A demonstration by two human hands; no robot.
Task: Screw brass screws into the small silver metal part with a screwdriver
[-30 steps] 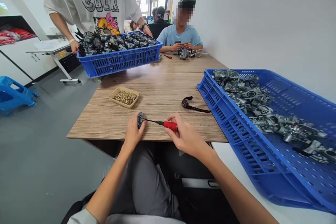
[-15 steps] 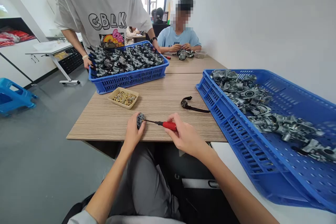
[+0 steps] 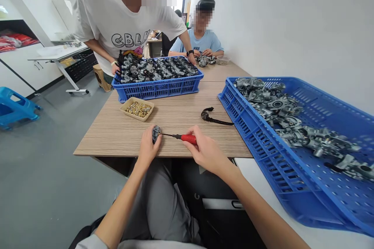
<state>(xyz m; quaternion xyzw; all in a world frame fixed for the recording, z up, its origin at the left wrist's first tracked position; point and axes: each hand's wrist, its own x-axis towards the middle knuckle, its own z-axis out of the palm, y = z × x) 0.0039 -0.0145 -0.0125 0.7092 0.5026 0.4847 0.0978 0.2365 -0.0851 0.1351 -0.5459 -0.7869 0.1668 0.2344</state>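
My left hand (image 3: 148,146) is closed around a small grey metal part (image 3: 156,133) at the table's front edge. The part looks like a carburetor piece; my fingers hide much of it. In my right hand (image 3: 206,148) is a screwdriver (image 3: 188,138) with a red handle, its shaft pointing left. The tip meets the right side of the metal part, where a small brass-coloured spot shows. A beige tray (image 3: 151,113) of small brass-coloured and silvery screws or fittings sits just beyond my left hand.
A co-worker (image 3: 128,23) grips a blue crate (image 3: 157,92) full of metal parts across the table. Right of me stands another blue crate (image 3: 248,132) with loose metal castings. A black wristwatch (image 3: 206,115) lies between. Another person (image 3: 201,41) sits at the far end.
The co-worker has leaned in and moved the full blue crate to the right, lower and flatter over the table. My hands, the metal part and the screwdriver have stayed nearly still.
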